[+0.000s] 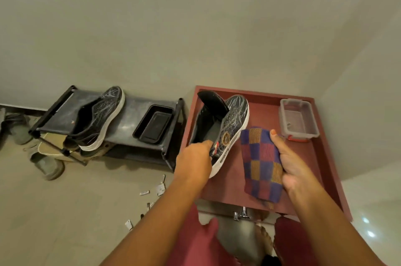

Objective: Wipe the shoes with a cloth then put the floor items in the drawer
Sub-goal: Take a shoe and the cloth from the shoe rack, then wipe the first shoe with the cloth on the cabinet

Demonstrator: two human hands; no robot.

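Left hand (196,158), centre frame: grips the heel of a dark shoe (230,131) held above the red drawer (325,157). Right hand (290,165): clutches a checked cloth (260,163) just beside it. Second shoe (102,118), left, on a rack (134,111).

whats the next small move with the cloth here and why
Probably bring the checked cloth in the right hand leftward onto the side of the shoe. The left hand grips that shoe at the heel, tilted up, and the cloth sits just beside it, apparently not yet touching.
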